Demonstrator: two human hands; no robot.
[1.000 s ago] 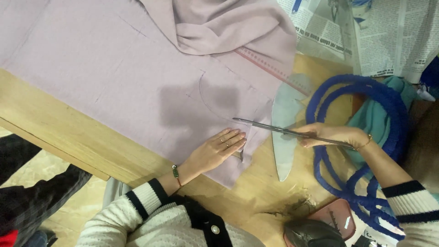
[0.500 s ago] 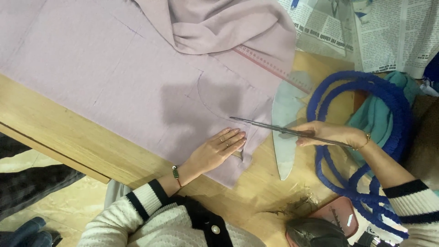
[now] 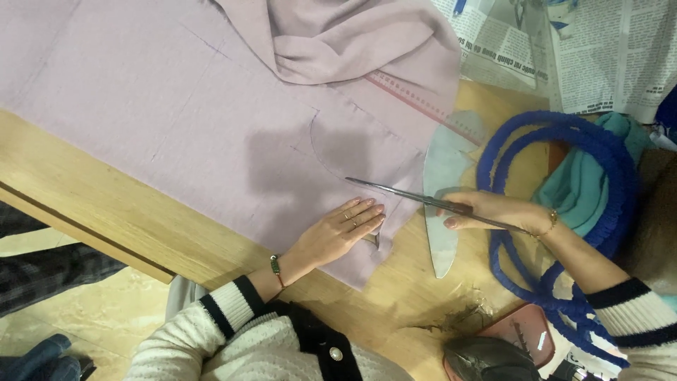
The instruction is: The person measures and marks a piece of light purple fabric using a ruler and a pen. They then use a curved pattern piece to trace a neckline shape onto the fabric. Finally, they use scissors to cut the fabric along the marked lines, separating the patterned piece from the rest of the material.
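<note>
The fabric sheet (image 3: pixel 176 134) lies spread on the wooden table (image 3: pixel 77 190), and everything else sits relative to it. A bunched fold of cloth (image 3: pixel 338 42) rests on its far part. The left hand (image 3: pixel 338 229) lies flat on its near edge. Just right of that edge lies a curved ruler (image 3: pixel 444 204), with the right hand (image 3: pixel 486 209) over it holding scissors (image 3: pixel 409 194) whose blades reach onto the sheet. A rope coil (image 3: pixel 564 204) lies further right, newspapers (image 3: pixel 564 49) beyond the sheet's far right corner.

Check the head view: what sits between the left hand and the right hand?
In the head view, between the left hand and right hand lie the pale purple fabric's edge, bare wooden table and a grey curved template.
</note>
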